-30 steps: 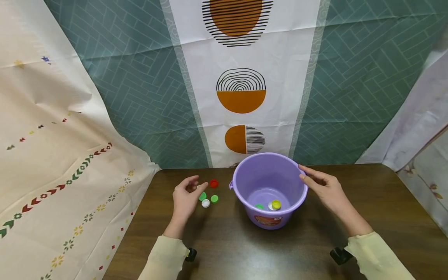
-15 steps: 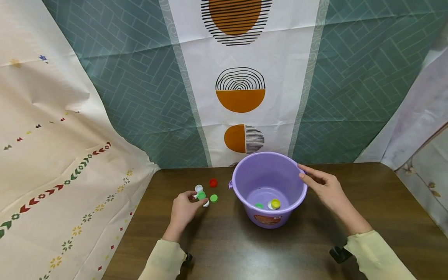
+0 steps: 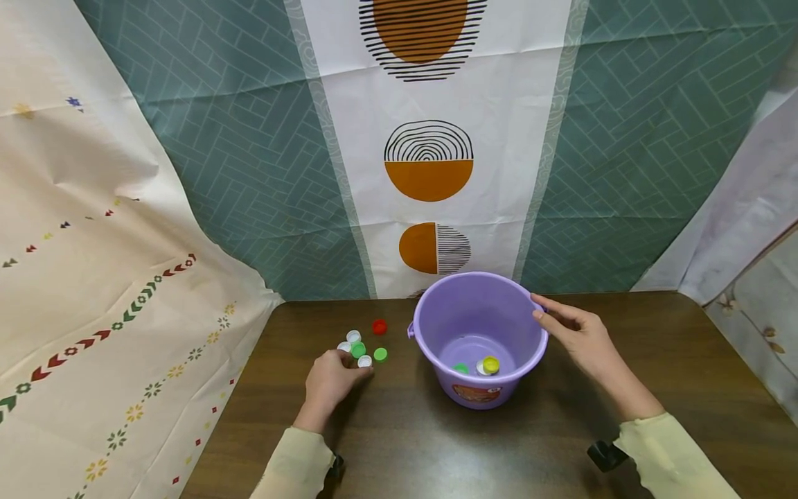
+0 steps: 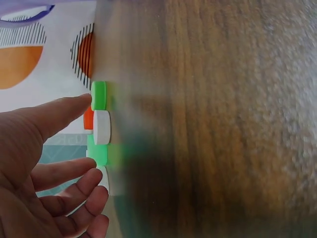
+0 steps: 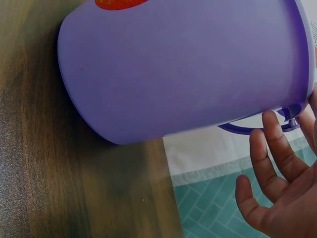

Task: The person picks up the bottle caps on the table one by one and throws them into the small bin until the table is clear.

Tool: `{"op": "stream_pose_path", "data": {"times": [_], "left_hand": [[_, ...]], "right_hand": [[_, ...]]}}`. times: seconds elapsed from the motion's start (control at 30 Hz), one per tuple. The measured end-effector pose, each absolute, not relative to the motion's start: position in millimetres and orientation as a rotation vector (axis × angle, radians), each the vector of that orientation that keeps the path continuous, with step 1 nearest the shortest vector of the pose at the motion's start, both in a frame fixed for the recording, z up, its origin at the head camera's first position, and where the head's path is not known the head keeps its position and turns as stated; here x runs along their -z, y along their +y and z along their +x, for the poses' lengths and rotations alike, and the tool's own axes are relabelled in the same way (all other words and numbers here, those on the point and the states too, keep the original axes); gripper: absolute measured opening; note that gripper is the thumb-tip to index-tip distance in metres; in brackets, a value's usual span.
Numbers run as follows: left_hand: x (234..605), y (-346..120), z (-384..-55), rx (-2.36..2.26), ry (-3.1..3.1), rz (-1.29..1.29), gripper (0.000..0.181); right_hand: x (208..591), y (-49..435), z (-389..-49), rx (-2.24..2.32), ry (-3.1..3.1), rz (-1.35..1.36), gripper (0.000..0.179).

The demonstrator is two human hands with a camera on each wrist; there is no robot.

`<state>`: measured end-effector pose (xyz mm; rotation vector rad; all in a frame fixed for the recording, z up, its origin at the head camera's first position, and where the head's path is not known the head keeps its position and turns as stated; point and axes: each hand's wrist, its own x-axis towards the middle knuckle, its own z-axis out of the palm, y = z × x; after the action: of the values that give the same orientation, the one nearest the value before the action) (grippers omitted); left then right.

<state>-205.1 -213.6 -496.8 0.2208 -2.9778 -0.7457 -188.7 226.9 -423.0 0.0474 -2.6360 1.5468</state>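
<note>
My left hand (image 3: 332,380) is low over the table at a group of bottle caps. In the left wrist view its thumb and index finger are spread on either side of a white cap (image 4: 102,127), with a gap between fingertips and cap. Close by are a green cap (image 3: 358,349), a lighter green cap (image 3: 380,355), two more white caps and a red cap (image 3: 379,326). My right hand (image 3: 576,336) holds the rim of a purple bucket (image 3: 436,350) at its right side, thumb and index finger on the rim. Its other fingers stand outside, by the bucket's handle (image 5: 237,130).
Inside the bucket lie a yellow cap (image 3: 490,365), a white cap partly under it and a green cap (image 3: 461,369). The dark wooden table (image 3: 399,443) meets a patterned curtain (image 3: 492,138) behind the bucket. Cream cloth (image 3: 125,312) hangs at the left.
My left hand has come down to the caps, first at the green one, then nearer to me at the white one. The right hand and the bucket have stayed in place.
</note>
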Motion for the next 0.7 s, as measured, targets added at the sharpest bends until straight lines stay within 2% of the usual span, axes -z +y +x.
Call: {"op": "stream_pose_path", "data": {"times": [0.7], "left_hand": [[504.5, -211.6, -211.5, 0.652, -3.036, 0.248, 0.036]], "right_hand": [[426.0, 227.3, -189.6, -1.569, -2.596, 0.067, 0.042]]}}
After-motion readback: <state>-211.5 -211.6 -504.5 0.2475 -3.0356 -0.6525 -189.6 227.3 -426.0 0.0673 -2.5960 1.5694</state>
